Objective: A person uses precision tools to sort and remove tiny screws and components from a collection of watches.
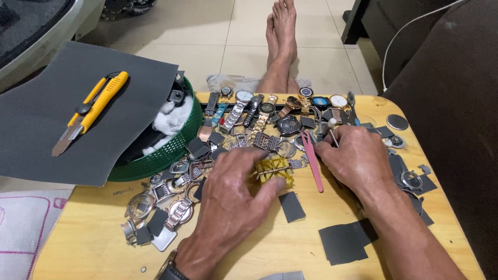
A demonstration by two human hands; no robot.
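My left hand (231, 199) lies palm-down on a small wooden table (93, 243), its fingertips resting on a yellow plastic watch-band holder (275, 171) with a metal band piece in it. My right hand (353, 158) is to the right of the holder, fingers curled around a thin tool with a white tip (332, 124). A pink pair of tweezers (312, 161) lies between the two hands, touching the right fingers. Several wristwatches (259, 111) lie in a row behind the hands.
Watch cases and parts (155, 202) are scattered at the left, dark sandpaper scraps (345, 241) at the right. A green basket (161, 155) at the back left carries a grey sheet (57, 119) with a yellow utility knife (93, 109). My bare feet (280, 36) stretch beyond the table.
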